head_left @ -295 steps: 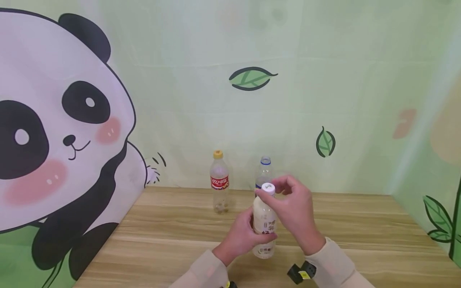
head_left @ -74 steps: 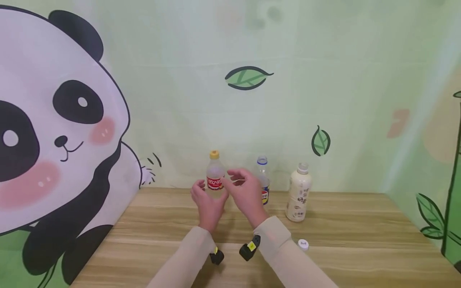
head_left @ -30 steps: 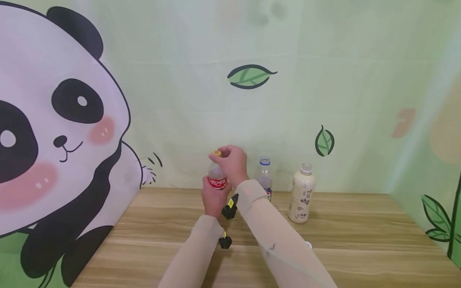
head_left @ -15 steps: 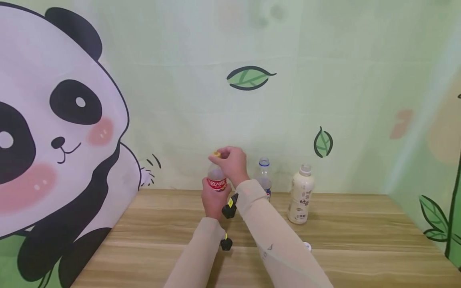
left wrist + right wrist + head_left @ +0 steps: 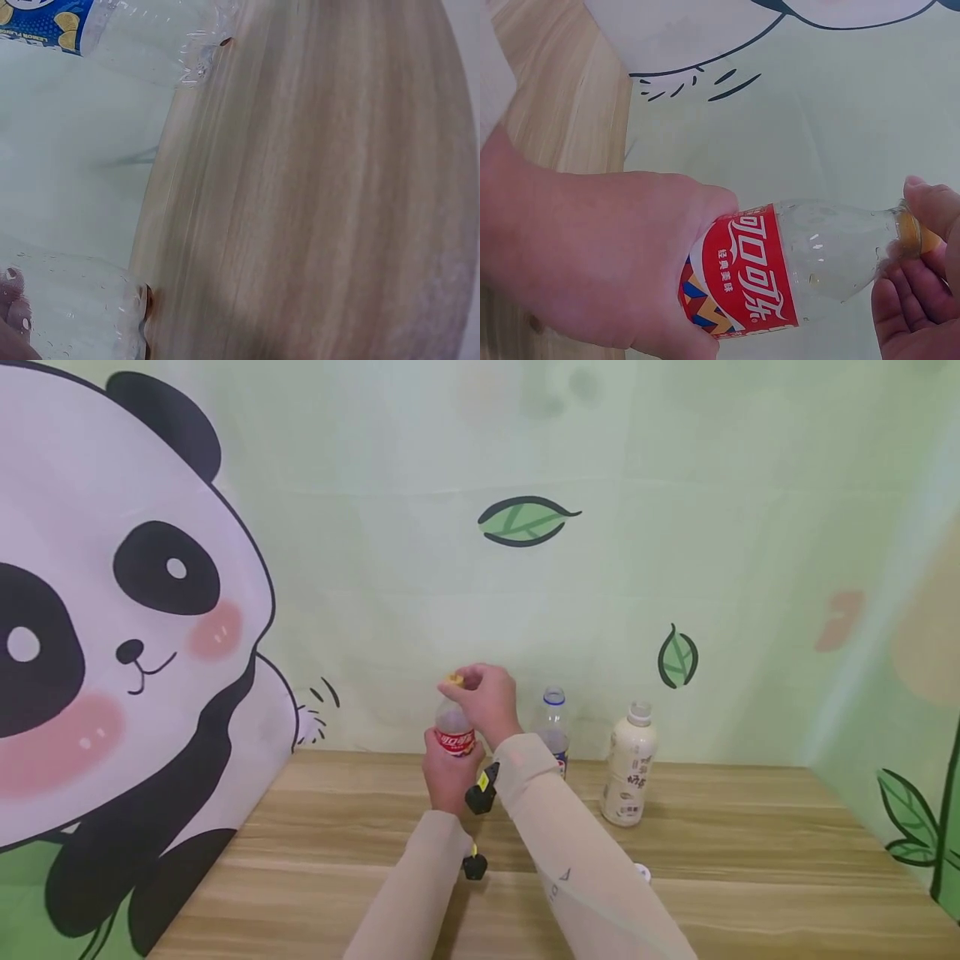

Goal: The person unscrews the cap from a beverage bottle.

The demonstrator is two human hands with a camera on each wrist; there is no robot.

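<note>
A clear plastic cola bottle [image 5: 453, 718] with a red label stands upright toward the back of the table. My left hand [image 5: 448, 777] wraps round its lower body; in the right wrist view the palm reaches the label [image 5: 742, 274]. With thumb and fingers, my right hand [image 5: 489, 703] pinches the yellow cap [image 5: 454, 680], which sits on the neck. The right wrist view shows that yellow cap [image 5: 913, 232] between thumb and fingertips. Seen from the left wrist, the bottle's clear base [image 5: 90, 311] is near the tabletop, and most of the left hand is out of frame.
Right of the hands stands an uncapped clear bottle [image 5: 554, 739] with a blue neck ring, partly behind the right sleeve. Farther right is an uncapped cream-coloured bottle [image 5: 628, 772]. A white cap [image 5: 642, 872] lies on the wooden table [image 5: 750, 860], partly hidden by the right forearm.
Earlier both hands held the cream bottle, then capped; it now stands uncapped to the right. The hands moved left to the cola bottle and took hold. Little differs over the last second.
</note>
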